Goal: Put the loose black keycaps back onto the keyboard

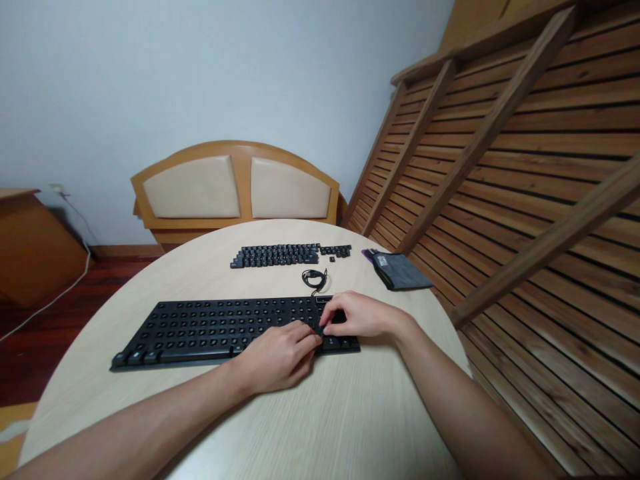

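Observation:
A black keyboard (200, 328) lies on the round table, most of its key positions bare of keycaps, with some caps on its bottom row and right end. My left hand (280, 353) rests over its front edge toward the right, fingers bent and closed, fingertips at the number-pad side. Over the right end, my right hand (357, 313) is bent in a pinch, thumb and index tips close together at the keys. Whatever either hand holds is too small or hidden to make out. Behind the keyboard, removed keycaps (277, 256) stand in rows, with a smaller group (336, 251) beside them.
A coiled black cable (314, 279) lies behind the keyboard. At the table's right edge is a dark grey pouch (404, 270) with something purple at it. The pale round table (350, 413) stands before a padded headboard (240, 180); a slatted wooden frame (525, 153) leans at right.

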The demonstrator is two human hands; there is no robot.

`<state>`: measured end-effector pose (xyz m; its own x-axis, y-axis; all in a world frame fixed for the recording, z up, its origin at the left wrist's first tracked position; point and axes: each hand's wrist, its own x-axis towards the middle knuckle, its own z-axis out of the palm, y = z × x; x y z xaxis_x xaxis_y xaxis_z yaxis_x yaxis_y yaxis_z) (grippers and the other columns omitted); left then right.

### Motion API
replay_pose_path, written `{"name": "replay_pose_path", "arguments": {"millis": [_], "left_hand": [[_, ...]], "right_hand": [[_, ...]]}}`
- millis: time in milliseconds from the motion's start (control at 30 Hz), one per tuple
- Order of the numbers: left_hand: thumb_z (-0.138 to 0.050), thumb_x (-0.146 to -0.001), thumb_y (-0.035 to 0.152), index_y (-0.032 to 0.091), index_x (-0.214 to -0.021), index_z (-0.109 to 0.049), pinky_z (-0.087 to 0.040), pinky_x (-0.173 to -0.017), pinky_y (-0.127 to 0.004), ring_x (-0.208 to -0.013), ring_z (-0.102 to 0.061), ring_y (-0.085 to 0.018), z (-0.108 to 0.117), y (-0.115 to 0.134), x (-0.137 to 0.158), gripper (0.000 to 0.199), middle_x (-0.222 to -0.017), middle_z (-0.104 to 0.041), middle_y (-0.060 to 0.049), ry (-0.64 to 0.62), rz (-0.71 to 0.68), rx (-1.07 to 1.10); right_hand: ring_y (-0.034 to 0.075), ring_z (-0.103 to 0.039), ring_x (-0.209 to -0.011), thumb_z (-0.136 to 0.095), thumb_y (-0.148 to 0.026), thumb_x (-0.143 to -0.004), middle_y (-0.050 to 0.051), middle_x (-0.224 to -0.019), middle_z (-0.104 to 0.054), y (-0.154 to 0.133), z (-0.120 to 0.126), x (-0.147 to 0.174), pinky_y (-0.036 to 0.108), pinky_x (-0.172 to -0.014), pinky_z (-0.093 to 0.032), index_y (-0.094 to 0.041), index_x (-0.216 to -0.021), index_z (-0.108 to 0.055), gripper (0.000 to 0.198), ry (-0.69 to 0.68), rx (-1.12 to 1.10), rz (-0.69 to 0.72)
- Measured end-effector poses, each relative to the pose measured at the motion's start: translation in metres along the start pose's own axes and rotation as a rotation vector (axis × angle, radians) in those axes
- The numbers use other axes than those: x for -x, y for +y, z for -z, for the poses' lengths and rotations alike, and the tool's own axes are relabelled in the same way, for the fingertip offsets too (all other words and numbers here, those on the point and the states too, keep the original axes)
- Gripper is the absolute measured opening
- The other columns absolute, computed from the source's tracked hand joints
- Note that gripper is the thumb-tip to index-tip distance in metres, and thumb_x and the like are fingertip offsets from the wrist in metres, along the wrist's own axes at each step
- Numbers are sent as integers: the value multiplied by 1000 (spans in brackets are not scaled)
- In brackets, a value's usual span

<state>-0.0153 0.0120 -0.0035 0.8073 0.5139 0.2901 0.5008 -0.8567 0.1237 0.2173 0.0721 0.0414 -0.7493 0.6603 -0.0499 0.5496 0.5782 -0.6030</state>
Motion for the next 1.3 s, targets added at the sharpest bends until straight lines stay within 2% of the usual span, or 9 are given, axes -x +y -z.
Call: {"name": "replay_pose_path", "arguments": {"millis": [200,333,500,633,767,1100,1300], "left_hand": [[-47,-92,15,16,-105,-58,-57,-78,-34,-95,-60,-23,0,-1,-1,17,-98,-65,-9,23,6,6],[-47,-92,17,17,-100,-60,-56,-81,-37,-97,-58,-25,2,0,-2,15,-95,-65,-9,97,30,-23],[-53,-90,22,16,-104,-62,-54,-88,-44,-102,-58,-27,5,1,-2,17,-106,-65,-11,188,131,-54],[-56,-88,26,16,-108,-61,-54,-91,-47,-108,-57,-30,5,1,-2,23,-113,-64,-12,177,208,-62],[-56,-89,29,15,-110,-62,-55,-90,-47,-106,-59,-30,5,1,-1,26,-112,-64,-12,124,257,-65],[-54,-90,30,15,-108,-62,-55,-89,-47,-104,-59,-30,4,1,-2,24,-112,-64,-12,103,254,-76],[-53,-91,30,15,-109,-63,-54,-91,-46,-106,-59,-30,4,2,-2,25,-113,-64,-12,85,270,-83]], "right_hand": [[17,-68,-79,-71,-24,-80,4,-90,-77,1,-3,-2,25,-72,-48,-18,-96,-78,18,-11,19,17],[17,-67,-79,-71,-23,-79,3,-88,-76,-1,-4,-3,24,-70,-48,-18,-96,-78,18,-12,22,18],[16,-66,-75,-73,-21,-77,2,-85,-75,-5,-4,-3,24,-67,-47,-19,-93,-78,18,-5,52,-1],[16,-67,-75,-68,-22,-81,4,-87,-77,-6,-4,-2,24,-69,-47,-19,-92,-79,16,-1,71,21],[17,-69,-75,-67,-22,-84,4,-89,-78,-3,-3,-2,25,-71,-48,-18,-92,-80,16,-7,34,25],[18,-69,-73,-69,-22,-81,4,-85,-79,-6,-6,-6,24,-63,-47,-16,-90,-80,15,-15,-54,-117],[19,-70,-76,-69,-24,-80,6,-87,-79,-4,-7,-8,25,-65,-48,-14,-91,-80,18,-31,-112,-142]]}}
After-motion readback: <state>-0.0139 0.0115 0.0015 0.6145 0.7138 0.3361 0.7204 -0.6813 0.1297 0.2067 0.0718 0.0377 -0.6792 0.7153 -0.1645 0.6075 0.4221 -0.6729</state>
